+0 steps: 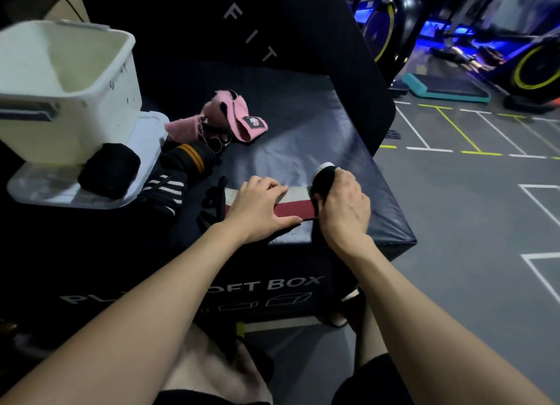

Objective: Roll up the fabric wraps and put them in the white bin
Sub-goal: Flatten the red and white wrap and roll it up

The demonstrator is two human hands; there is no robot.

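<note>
The red-and-white wrap (298,203) lies flat on the soft box (303,125), its length running leftward from the roll. My right hand (344,210) curls round that black roll (324,181). My left hand (260,206) presses flat-fingered on the loose strip, just beside it.

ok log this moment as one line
step: rolling | right hand: grips black rolled end of red-and-white fabric wrap | left hand: presses flat strip on dark padded box | white plastic bin: no wraps visible inside
</note>
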